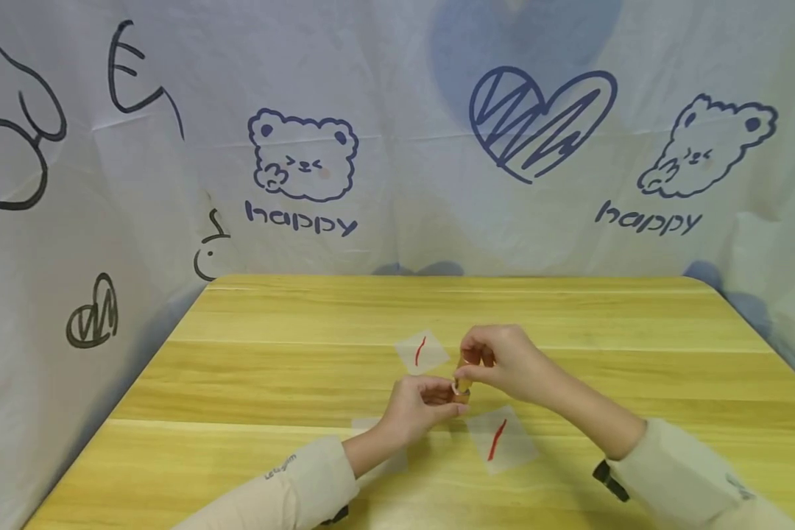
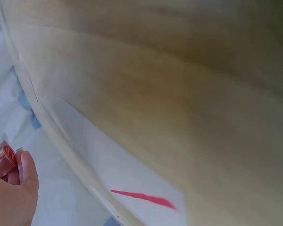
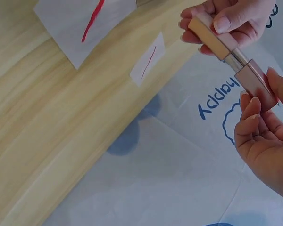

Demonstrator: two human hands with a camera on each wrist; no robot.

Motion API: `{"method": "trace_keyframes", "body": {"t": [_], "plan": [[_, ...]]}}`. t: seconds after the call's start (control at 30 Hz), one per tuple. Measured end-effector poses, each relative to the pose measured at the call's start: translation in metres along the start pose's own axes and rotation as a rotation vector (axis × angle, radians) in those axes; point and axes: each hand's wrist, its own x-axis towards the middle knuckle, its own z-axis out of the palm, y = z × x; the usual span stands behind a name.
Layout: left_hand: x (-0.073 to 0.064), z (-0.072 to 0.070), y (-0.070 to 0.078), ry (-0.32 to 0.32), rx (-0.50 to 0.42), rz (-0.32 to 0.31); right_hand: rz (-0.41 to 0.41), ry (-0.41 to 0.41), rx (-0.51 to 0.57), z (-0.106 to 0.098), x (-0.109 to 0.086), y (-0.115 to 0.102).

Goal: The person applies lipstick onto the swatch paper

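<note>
My left hand [image 1: 416, 406] and my right hand [image 1: 511, 362] meet above the table, both holding one lipstick tube [image 1: 462, 384]. In the right wrist view, the pink-gold lipstick [image 3: 210, 35] lies in my left hand [image 3: 243, 21] at one end. My right hand [image 3: 266, 141] grips the darker pink end [image 3: 256, 84] between thumb and fingers. A silver section [image 3: 236, 60] shows between the two pieces. In the left wrist view, a pink tube end with a red face [image 2: 9, 153] sticks out of a hand [image 2: 14, 197]; its other end is hidden.
On the wooden table [image 1: 271, 383] lies a paper with a red stroke [image 1: 407, 353] beyond the hands. Another marked paper [image 1: 513, 445] lies nearer, and a third paper [image 1: 391, 464] is partly under the left arm. A white cloth with drawings [image 1: 404, 199] hangs behind.
</note>
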Motion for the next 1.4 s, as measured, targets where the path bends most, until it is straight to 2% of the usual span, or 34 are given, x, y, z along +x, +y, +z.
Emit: {"method": "trace_keyframes", "body": {"t": [0.43, 0.97, 1.23, 1.4], "plan": [[0.0, -0.001, 0.002, 0.014, -0.01, -0.002, 0.082, 0.029, -0.008, 0.011, -0.001, -0.004], [0.001, -0.003, 0.001, 0.011, 0.015, -0.007, 0.027, -0.012, -0.012, 0.012, -0.001, -0.004], [0.001, -0.004, 0.001, 0.013, 0.012, -0.013, 0.021, -0.01, 0.002, 0.012, -0.001, -0.004], [0.003, -0.006, 0.002, 0.02, 0.008, -0.005, 0.014, 0.019, 0.011, 0.012, 0.0, -0.002]]}}
